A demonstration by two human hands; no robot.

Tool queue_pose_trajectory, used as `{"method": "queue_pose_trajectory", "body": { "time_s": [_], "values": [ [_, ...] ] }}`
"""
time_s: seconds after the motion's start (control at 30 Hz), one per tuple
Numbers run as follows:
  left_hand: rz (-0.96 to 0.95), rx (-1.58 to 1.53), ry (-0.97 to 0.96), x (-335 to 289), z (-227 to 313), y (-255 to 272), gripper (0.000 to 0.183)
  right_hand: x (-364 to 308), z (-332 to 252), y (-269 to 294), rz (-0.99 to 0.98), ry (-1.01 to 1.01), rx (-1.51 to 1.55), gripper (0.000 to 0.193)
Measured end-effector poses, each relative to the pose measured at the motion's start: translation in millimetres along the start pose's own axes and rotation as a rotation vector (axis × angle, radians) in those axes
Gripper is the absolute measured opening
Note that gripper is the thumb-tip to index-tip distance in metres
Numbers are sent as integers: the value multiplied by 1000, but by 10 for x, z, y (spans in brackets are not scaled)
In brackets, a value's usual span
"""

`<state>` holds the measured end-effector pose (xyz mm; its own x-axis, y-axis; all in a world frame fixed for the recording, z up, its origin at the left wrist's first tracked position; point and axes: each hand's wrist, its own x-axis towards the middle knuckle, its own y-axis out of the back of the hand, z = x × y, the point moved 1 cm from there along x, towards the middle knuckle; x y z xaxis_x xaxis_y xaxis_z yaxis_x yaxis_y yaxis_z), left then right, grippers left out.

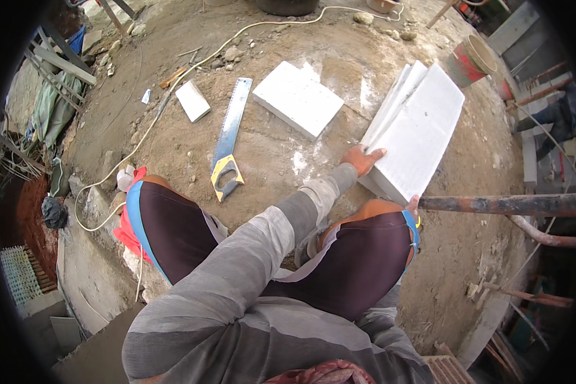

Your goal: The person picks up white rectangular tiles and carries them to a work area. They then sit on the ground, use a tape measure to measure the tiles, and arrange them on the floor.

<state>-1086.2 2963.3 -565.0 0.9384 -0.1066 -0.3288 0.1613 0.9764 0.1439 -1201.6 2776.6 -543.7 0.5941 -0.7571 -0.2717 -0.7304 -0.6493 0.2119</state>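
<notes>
At the right, white lightweight concrete blocks stand on edge side by side, leaning together. My left arm reaches across my body, and my left hand point(361, 159) grips the near left edge of the front block point(422, 131), its thumb lying over the face. My right hand point(414, 204) is at that block's near lower corner, mostly hidden behind my right knee; only some fingers show against the block. A handsaw point(229, 137) with a yellow and grey handle lies flat on the ground ahead of me. Another white block point(298, 98) lies flat between the saw and the standing blocks.
A small white offcut point(192, 101) lies left of the saw. A pale cable point(211, 56) winds across the dirt along the left. A worn bucket point(471, 61) stands beyond the blocks. A metal pipe point(499, 205) juts in from the right, close to my right hand.
</notes>
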Motion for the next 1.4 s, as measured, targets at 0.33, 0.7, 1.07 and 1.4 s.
{"method": "queue_pose_trajectory", "body": {
  "time_s": [0.33, 0.7, 1.07, 1.4],
  "values": [
    [303, 545, -130, 342, -762, 1486, 58, -93, -527, -257, 187, 923, -674, 51],
    [320, 1260, -471, 2481, -682, 2529, 75, 54, -631, -496, 113, 948, -1110, 51],
    [470, 1076, -117, 1926, -1137, 2460, 75, 132, -613, -505, 78, 946, -1065, 51],
    [726, 861, -203, 319, -1522, 2806, 55, 251, -516, -457, 215, 848, -1024, 45]
  ]
}}
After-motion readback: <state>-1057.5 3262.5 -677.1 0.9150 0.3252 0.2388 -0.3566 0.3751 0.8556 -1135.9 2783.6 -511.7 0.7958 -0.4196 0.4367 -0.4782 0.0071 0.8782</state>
